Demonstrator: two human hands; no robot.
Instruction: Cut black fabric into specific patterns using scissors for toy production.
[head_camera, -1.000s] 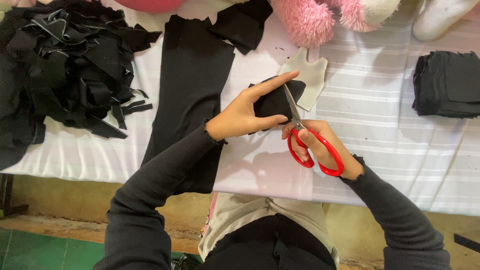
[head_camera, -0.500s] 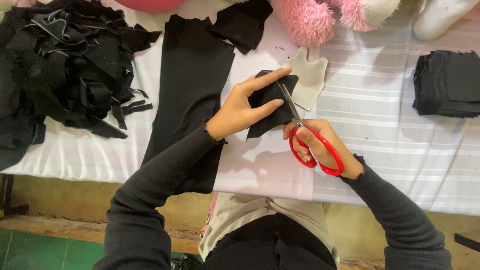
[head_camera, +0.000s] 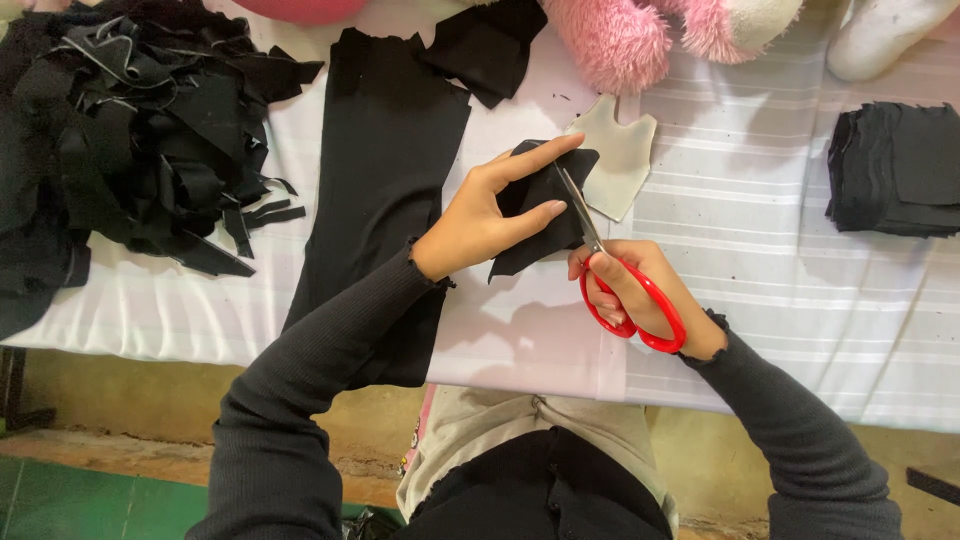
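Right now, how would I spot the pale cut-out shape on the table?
Find the fluffy pink toy at the table's far edge. Just below it, beside the scissors, lies the pale template: cream and shaped like a tiny sleeveless top, while every other fabric piece nearby is black.

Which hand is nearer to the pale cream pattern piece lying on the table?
Left. The left hand reaches its fingertip almost to the cream pattern piece; the right hand, holding red scissors, is below it, farther away.

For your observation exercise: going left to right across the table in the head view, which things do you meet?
Scrap heap → long black cloth → left hand → scissors → folded black stack.
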